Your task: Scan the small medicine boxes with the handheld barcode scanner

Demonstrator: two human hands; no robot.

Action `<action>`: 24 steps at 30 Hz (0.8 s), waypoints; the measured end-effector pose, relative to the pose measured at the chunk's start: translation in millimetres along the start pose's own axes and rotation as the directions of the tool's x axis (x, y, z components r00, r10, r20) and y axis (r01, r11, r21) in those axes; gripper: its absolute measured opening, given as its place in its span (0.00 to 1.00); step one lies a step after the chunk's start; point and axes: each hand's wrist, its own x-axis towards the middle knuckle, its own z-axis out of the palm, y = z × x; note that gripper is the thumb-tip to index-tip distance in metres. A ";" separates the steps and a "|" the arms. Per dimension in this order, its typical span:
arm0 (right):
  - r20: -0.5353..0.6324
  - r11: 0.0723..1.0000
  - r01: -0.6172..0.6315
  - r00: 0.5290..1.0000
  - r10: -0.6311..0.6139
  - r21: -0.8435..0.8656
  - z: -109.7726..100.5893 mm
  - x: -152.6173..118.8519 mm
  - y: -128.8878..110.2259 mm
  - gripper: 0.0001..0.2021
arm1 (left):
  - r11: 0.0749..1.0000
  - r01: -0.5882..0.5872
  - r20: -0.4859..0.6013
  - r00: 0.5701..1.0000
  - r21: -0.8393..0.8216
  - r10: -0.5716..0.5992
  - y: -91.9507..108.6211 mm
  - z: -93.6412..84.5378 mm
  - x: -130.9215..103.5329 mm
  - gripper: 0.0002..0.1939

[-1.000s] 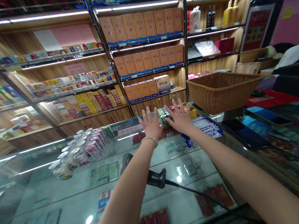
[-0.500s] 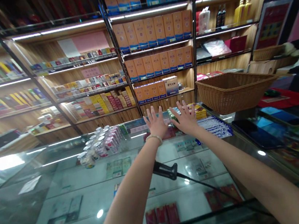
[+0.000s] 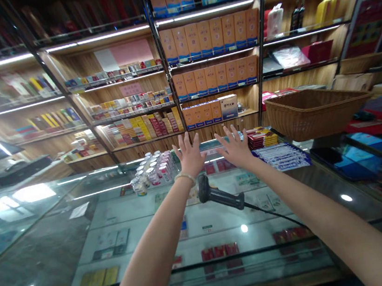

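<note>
Admittedly, some of this is hard to make out from where I stand: the right forearm covers the scanner's cable [image 3: 274, 212] farther along, the left hand [image 3: 190, 159] sits over the near side of the jars [image 3: 147, 172], and glare washes out the far left. Items under the glass blur into red and green patches.

All of it belongs to a glass counter [image 3: 97, 221], with lit wooden shelves [image 3: 252, 102] of orange boxes [image 3: 215, 74] behind and a wicker basket [image 3: 308, 123] at the right. A black scanner [image 3: 222, 195] lies on the glass between the forearms.

Both arms stretch forward, palms turned away, fingers spread wide and gripping nothing. Just beside the right hand [image 3: 236, 151] are red-and-yellow packs [image 3: 263, 135] and blue-and-white packets [image 3: 280, 157]; whether it touches them, I can't tell. A pale bracelet [image 3: 184, 176] rings the left wrist.
</note>
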 end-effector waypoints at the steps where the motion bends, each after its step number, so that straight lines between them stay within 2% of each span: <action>1: 0.005 1.000 -0.003 1.000 0.003 0.000 0.5 -1.5 -4.1 0.29 | 1.000 0.000 -0.002 1.000 0.001 0.000 -5.5 -2.3 -4.1 0.41; 7: 0.017 0.999 -0.037 0.999 0.037 -0.016 1.4 -14.4 -27.8 0.28 | 1.000 0.000 -0.065 0.998 -0.007 -0.001 -36.5 -6.0 -27.3 0.34; 13: 0.014 0.999 -0.036 0.999 0.036 -0.024 -5.6 -28.9 -45.4 0.27 | 0.999 -0.047 -0.111 0.993 -0.007 0.046 -59.7 -3.7 -51.1 0.29; 19: 0.014 0.998 -0.008 1.000 0.008 -0.059 -5.8 -42.4 -48.2 0.26 | 0.995 -0.097 -0.184 0.978 0.010 0.097 -75.9 10.9 -66.6 0.26; 24: 0.028 0.996 0.014 1.000 -0.012 -0.088 -4.2 -49.7 -47.1 0.26 | 0.995 -0.100 -0.227 0.969 -0.003 0.097 -79.6 18.6 -71.2 0.25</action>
